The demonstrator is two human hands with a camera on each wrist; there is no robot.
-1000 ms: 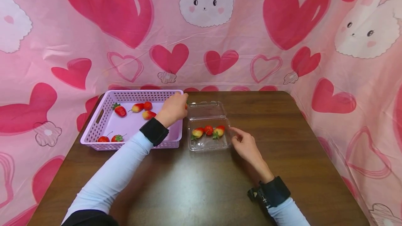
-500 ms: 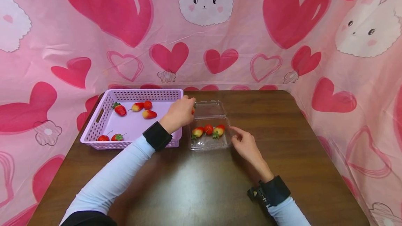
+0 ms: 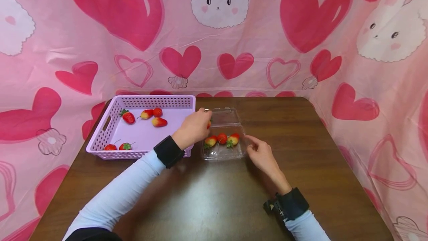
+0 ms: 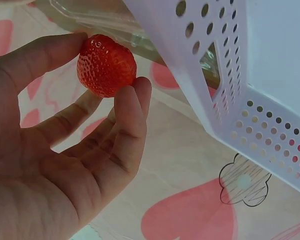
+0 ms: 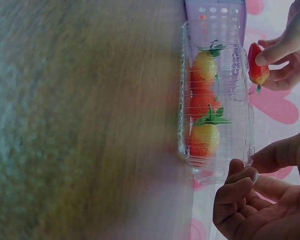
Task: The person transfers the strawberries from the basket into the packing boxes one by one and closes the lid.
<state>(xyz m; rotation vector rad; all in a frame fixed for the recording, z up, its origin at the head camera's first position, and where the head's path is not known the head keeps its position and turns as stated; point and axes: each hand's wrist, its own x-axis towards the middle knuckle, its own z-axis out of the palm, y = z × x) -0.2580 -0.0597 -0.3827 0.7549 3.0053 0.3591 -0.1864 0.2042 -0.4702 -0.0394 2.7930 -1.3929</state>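
My left hand (image 3: 194, 127) pinches a strawberry (image 4: 107, 65) between thumb and fingertips, held above the left side of the clear plastic clamshell box (image 3: 217, 154). In the right wrist view that strawberry (image 5: 258, 65) shows red with a yellowish end and a bit of green. The box stands with its lid (image 3: 224, 116) folded back. Inside lie two red-and-yellow strawberries (image 3: 233, 140) with green leaves and a rounder red fruit (image 3: 222, 138) between them. My right hand (image 5: 265, 195) holds the box's right rim at a corner between thumb and finger.
Left of the box is a lilac perforated basket (image 3: 140, 154), with several strawberries and red fruits in it, among them a leafy strawberry (image 3: 127, 117). Both stand on a brown wooden table (image 3: 200, 203). A pink heart-print cloth (image 3: 267, 21) hangs behind and beside the table.
My left hand has carried the strawberry rightward from the basket's right edge and slightly down toward the box. The right hand has stayed at the box's rim.
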